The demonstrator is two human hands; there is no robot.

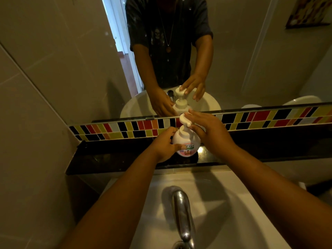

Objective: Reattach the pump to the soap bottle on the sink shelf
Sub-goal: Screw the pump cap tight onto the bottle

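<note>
on shelf (111,159) behind faucet (181,212): left hand (164,145) clamped on bottle (186,141), right hand (212,130) spread beside pump (185,120)

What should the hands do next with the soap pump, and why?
Probably twist the pump snug with the right hand. It already sits on the soap bottle, which the left hand steadies on the shelf, and the right fingers rest beside the pump head.

Both forearms (125,191) are bare, with no sleeves, watch or rings showing. In the mirror (53,51), the person wears a dark short-sleeved shirt (161,24) with a pale print and a long thin necklace (168,33) ending in a round pendant (168,49).
</note>
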